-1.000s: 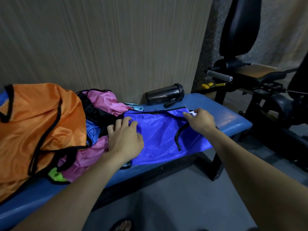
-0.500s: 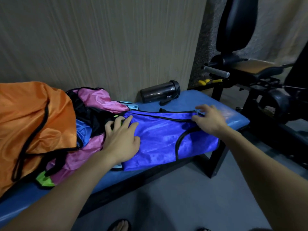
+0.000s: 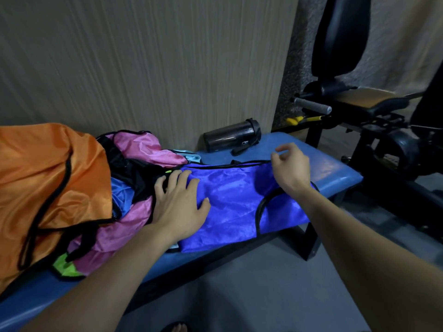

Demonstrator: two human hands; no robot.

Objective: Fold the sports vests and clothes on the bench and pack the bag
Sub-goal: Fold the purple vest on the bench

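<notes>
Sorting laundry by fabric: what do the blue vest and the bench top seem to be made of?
Blue vest: likely thin synthetic satin or polyester, glossy, with bright highlights on soft creases and black trim at the edges. Bench top: probably vinyl or faux-leather padding, smooth with a dull sheen; the exact material cannot be told.

A dark bottle (image 3: 232, 138) lies on its side in the middle of the frame, against the beige wall (image 3: 148, 68). At the right stands a black gym machine (image 3: 374, 111) with a tall padded backrest (image 3: 341, 34), a grey handle (image 3: 311, 105) and a yellow lever (image 3: 304, 119). Grey floor (image 3: 251, 291) fills the bottom.
</notes>
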